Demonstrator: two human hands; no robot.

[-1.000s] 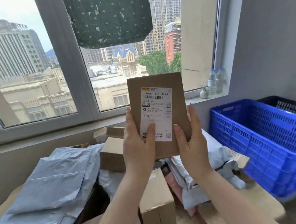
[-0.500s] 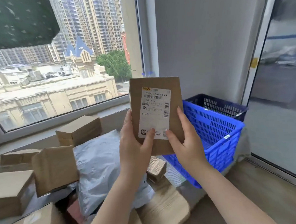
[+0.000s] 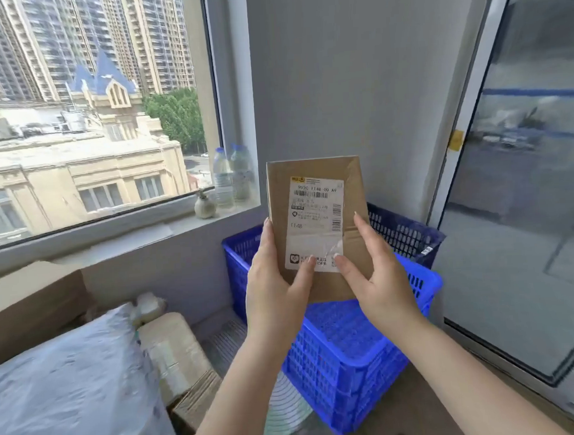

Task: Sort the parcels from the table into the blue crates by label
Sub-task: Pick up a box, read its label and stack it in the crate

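I hold a flat brown cardboard parcel [image 3: 313,182] upright in front of me, its white shipping label [image 3: 316,219] facing me. My left hand [image 3: 276,285] grips its lower left edge, thumb on the label. My right hand [image 3: 376,275] grips the lower right edge, thumb on the label's bottom corner. The parcel hangs above a bright blue crate [image 3: 347,354] on the floor. A second, darker blue crate [image 3: 404,233] stands behind it against the wall; its inside is hidden.
At lower left lie a grey poly mailer [image 3: 64,392] and cardboard boxes [image 3: 176,352] of the parcel pile. Two water bottles [image 3: 231,177] and a small jar [image 3: 204,205] stand on the window sill. A glass sliding door [image 3: 526,202] is at right.
My view has swung right, from the parcel pile to the crates. Both hands still hold the parcel, which now hangs over the bright blue crate.
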